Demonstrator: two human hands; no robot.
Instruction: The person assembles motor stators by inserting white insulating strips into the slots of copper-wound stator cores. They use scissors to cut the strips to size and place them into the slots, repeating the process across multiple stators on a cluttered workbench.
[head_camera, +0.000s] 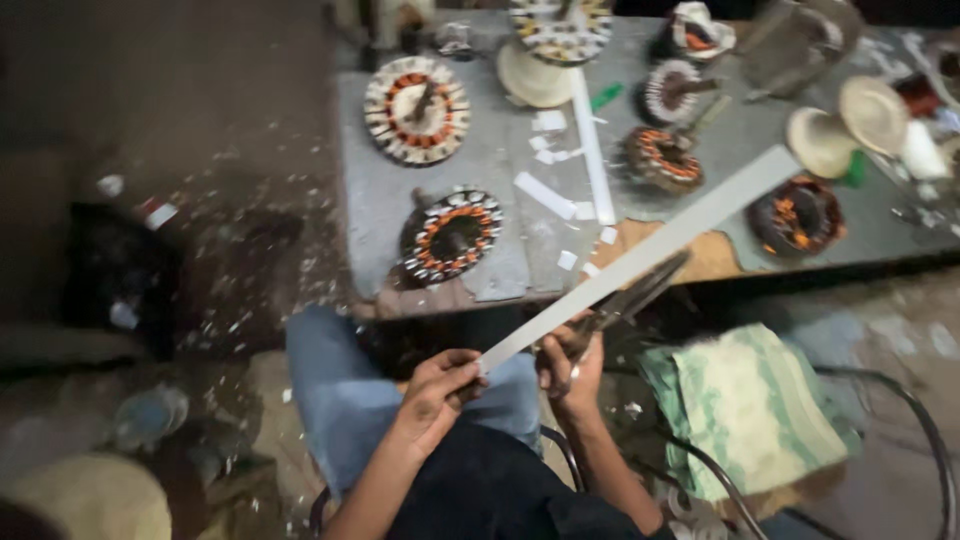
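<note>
A: What is nearest to us?

B: The person sits with blue jeans (350, 400) on. The left hand (440, 385) is closed tight around the near end of a long grey strip (640, 255).

A: And the other one?

B: The right hand (572, 365) is closed on a pair of scissors (625, 300). The blades sit right under the strip, touching it or almost.

A: Where does the strip go?

B: It slants up and away from the lap. Its far end hangs over the near edge of the worktop (380, 210), toward the right side.

A: What is beside the person?

B: A green and white cloth (750, 405) lies on a seat to the right.

A: What is on the worktop?

B: Near its front edge sits a round motor part with orange wire coils (452, 236). Small white paper bits (545, 195) lie just past it. Another dark coil ring (797, 215) is near the right side. Farther back is a second round coil part (416, 108), close to the far left corner. The far things look blurry.
</note>
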